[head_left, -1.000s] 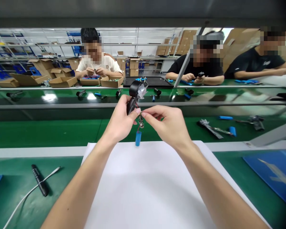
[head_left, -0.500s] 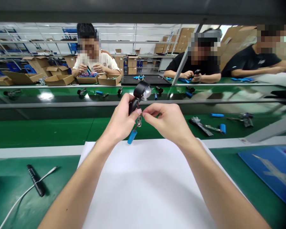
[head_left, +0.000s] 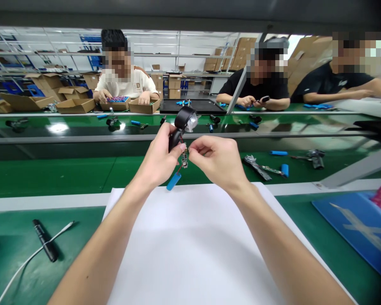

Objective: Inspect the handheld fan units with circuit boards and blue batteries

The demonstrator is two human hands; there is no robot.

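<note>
Aloft, left hand (head_left: 158, 159) gripping black fan (head_left: 180, 125), right hand (head_left: 219, 161) pinching circuit board (head_left: 184, 159)

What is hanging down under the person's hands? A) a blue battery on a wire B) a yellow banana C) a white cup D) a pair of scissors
A: a small blue battery dangles on a red wire below the left hand and right hand.

Your green counter (head_left: 66, 173) carries a white sheet (head_left: 190, 245) in the near middle. To its left you have a black pen-like tool (head_left: 45, 245) with a white cable (head_left: 25, 263); at near right a blue mat (head_left: 358, 228); farther right, blue cells (head_left: 278, 153) and loose parts (head_left: 257, 166).
</note>
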